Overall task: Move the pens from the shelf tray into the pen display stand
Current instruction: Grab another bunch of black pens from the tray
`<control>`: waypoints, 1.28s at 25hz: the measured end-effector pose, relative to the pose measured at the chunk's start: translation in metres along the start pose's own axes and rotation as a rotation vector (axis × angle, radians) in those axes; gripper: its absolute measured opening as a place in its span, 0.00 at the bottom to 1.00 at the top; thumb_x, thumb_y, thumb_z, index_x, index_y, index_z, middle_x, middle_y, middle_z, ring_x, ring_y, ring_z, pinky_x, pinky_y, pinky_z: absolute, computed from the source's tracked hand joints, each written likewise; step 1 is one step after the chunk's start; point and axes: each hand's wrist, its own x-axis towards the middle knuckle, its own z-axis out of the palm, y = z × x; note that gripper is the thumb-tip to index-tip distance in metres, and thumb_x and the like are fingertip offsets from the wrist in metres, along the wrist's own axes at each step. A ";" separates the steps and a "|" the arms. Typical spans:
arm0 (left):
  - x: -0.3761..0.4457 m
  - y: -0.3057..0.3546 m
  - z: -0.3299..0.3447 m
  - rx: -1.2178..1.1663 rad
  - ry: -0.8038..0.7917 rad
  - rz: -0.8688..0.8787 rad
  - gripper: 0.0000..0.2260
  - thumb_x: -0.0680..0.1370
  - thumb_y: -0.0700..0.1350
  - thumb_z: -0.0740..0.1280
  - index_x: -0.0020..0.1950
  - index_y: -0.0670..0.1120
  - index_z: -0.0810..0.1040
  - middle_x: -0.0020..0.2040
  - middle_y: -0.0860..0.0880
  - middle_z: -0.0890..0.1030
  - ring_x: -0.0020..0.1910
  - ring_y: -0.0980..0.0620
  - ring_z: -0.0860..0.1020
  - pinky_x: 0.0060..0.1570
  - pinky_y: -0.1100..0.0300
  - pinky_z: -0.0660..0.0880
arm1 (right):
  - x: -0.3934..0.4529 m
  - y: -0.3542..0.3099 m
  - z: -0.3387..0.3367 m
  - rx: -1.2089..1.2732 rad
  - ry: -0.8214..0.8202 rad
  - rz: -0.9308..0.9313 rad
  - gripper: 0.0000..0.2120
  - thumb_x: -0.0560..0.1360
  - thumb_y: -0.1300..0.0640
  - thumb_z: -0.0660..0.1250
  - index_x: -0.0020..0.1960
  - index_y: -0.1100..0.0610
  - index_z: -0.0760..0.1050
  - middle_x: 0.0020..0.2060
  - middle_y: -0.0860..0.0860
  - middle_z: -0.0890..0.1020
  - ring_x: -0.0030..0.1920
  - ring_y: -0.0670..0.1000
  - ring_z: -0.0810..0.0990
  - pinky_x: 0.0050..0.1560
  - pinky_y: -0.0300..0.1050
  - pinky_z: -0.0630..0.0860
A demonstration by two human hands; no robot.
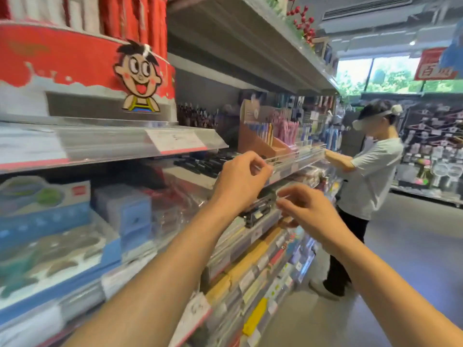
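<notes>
Grey shop floor (413, 246), stocked shelving (250, 46), bright window (390, 73)

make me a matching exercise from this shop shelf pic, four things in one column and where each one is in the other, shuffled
Things:
1. cartoon boy cutout
2. brown pen display stand
3. dark pens
4. yellow packet

Places:
A. low on the shelving, beneath both forearms
B. on the red display, upper left
C. lying on the shelf behind the left hand
D. upright on the shelf beyond the left hand

Pairs: 1-B, 2-D, 3-C, 4-A

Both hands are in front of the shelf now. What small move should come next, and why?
Probably reach the left hand forward to the dark pens lying on the shelf behind it. Neither it nor the right hand clearly holds a pen, and the brown cardboard pen display stand waits further back.
</notes>
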 end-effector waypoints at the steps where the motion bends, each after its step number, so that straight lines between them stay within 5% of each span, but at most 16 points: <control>1: 0.025 -0.004 0.007 0.019 0.014 0.004 0.06 0.79 0.53 0.69 0.48 0.51 0.82 0.45 0.53 0.83 0.46 0.53 0.80 0.48 0.53 0.79 | 0.033 0.004 -0.002 0.010 0.004 -0.022 0.04 0.78 0.56 0.71 0.52 0.52 0.80 0.41 0.53 0.85 0.43 0.55 0.85 0.40 0.52 0.84; 8: 0.145 -0.037 0.035 0.360 0.150 -0.083 0.08 0.78 0.55 0.70 0.51 0.52 0.79 0.46 0.53 0.81 0.49 0.48 0.79 0.50 0.51 0.77 | 0.241 0.015 0.023 -0.059 -0.073 -0.298 0.05 0.76 0.52 0.72 0.50 0.52 0.81 0.44 0.48 0.84 0.44 0.47 0.81 0.44 0.42 0.75; 12: 0.183 -0.072 0.028 0.709 0.173 -0.346 0.17 0.75 0.56 0.72 0.58 0.47 0.77 0.58 0.45 0.80 0.56 0.43 0.78 0.57 0.48 0.76 | 0.317 0.019 0.067 -0.210 -0.380 -0.434 0.10 0.75 0.50 0.73 0.49 0.56 0.83 0.45 0.54 0.85 0.42 0.48 0.79 0.38 0.41 0.71; 17: 0.204 -0.096 0.023 1.019 0.102 -0.866 0.36 0.75 0.64 0.69 0.75 0.44 0.66 0.72 0.39 0.69 0.70 0.37 0.70 0.67 0.45 0.71 | 0.350 0.014 0.112 -0.312 -0.827 -0.503 0.17 0.78 0.48 0.70 0.54 0.63 0.78 0.43 0.57 0.82 0.39 0.54 0.81 0.32 0.42 0.77; 21: 0.210 -0.095 0.034 1.085 -0.006 -1.140 0.38 0.78 0.67 0.62 0.79 0.45 0.62 0.76 0.41 0.67 0.72 0.40 0.69 0.67 0.48 0.69 | 0.350 0.006 0.121 -0.415 -0.909 -0.628 0.17 0.79 0.46 0.68 0.50 0.59 0.71 0.39 0.52 0.75 0.36 0.52 0.77 0.33 0.46 0.78; 25: 0.205 -0.103 0.043 1.026 -0.014 -1.118 0.26 0.81 0.60 0.62 0.77 0.51 0.68 0.73 0.45 0.73 0.68 0.42 0.73 0.68 0.48 0.71 | 0.351 0.018 0.131 -0.335 -0.898 -0.675 0.18 0.78 0.44 0.69 0.40 0.57 0.70 0.38 0.52 0.75 0.35 0.50 0.73 0.33 0.44 0.73; 32: 0.214 -0.099 0.036 0.848 0.006 -1.311 0.29 0.77 0.60 0.68 0.73 0.49 0.67 0.62 0.44 0.75 0.60 0.41 0.77 0.61 0.47 0.77 | 0.353 0.026 0.127 -0.261 -0.966 -0.713 0.15 0.76 0.46 0.71 0.43 0.56 0.73 0.41 0.50 0.76 0.37 0.48 0.74 0.38 0.44 0.76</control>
